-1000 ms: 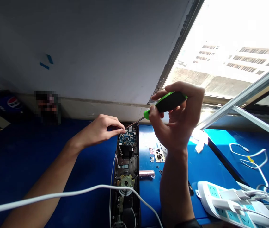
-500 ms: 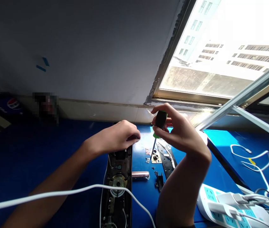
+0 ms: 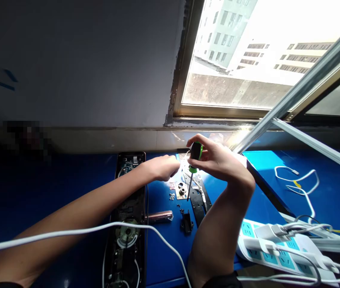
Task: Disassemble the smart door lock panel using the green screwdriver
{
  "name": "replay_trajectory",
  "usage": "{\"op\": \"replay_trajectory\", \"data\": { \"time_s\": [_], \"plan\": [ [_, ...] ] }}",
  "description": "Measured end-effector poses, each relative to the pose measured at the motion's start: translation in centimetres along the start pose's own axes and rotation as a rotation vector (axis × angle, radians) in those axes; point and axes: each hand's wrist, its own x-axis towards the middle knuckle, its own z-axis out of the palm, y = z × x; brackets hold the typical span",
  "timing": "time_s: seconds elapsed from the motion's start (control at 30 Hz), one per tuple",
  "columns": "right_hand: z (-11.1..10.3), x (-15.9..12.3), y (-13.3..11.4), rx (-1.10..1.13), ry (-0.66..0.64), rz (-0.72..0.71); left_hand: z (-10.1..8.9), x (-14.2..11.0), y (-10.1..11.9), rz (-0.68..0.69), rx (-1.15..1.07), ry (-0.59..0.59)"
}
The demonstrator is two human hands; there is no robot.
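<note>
Okay, right hand (image 3: 216,160) is gripping a green-and-black screwdriver (image 3: 196,154) by its handle, thumb and fingers wrapping it, shaft pointing down, tip sitting near the right edge of a square pale plate with a round centre part (image 3: 181,191). Can't tell if the tip is touching anything. Left hand (image 3: 168,168) is hovering just right of the open black housing (image 3: 145,250), fingers curling in; can't tell whether it's pinching something. Housing is lying lengthwise on the blue tabletop (image 3: 165,254), under the left forearm, its circuit board (image 3: 126,165) showing at the far end. Loose bits are crowding the driver: small silver pieces (image 3: 172,197), black screws (image 3: 181,211), a black bracket (image 3: 187,222), a perforated black plate (image 3: 199,202). For good handling, best to be keeping the grip light, the shaft steep and the tip off bare boards, not sweeping through the small parts. Worth lifting the left forearm clear of the housing's wiring. White cable (image 3: 82,230) is crossing the foreground, so elbows should be avoiding snags.
</note>
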Motion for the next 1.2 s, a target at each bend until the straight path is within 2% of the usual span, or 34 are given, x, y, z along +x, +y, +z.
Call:
{"op": "replay_trajectory", "data": {
  "time_s": [0.2, 0.57, 0.67, 0.8, 0.9, 1.03, 1.1, 1.2],
  "plan": [
    [-0.3, -0.3, 0.8, 0.016, 0.018, 0.004, 1.4, 2.1, 0.1, 0.002, 0.051, -0.057],
    [-0.4, -0.5, 0.6, 0.019, 0.018, 0.004, 3.0, 2.0, 1.1, 0.076, 0.034, -0.183],
    [-0.4, -0.5, 0.7, 0.011, 0.017, -0.002, 3.0, 1.9, 1.3, 0.079, 0.022, -0.186],
    [-0.4, -0.5, 0.7, 0.022, 0.004, -0.014, 2.0, 0.7, 1.2, 0.086, 0.007, -0.121],
    [-0.3, -0.4, 0.2, 0.039, 0.000, -0.048, 1.0, -1.3, 0.4, 0.073, -0.004, -0.021],
    [0.1, -0.2, -1.2, 0.122, -0.035, -0.198, 0.3, -5.5, -1.9, 0.133, -0.086, 0.348],
    [0.7, 0.0, -2.1, 0.179, -0.033, -0.297, 0.5, -7.8, -3.2, 0.197, -0.121, 0.591],
    [2.1, 0.7, -3.7, 0.275, 0.062, -0.413, 1.5, -10.8, -4.9, 0.154, -0.120, 0.876]
  ]
}}
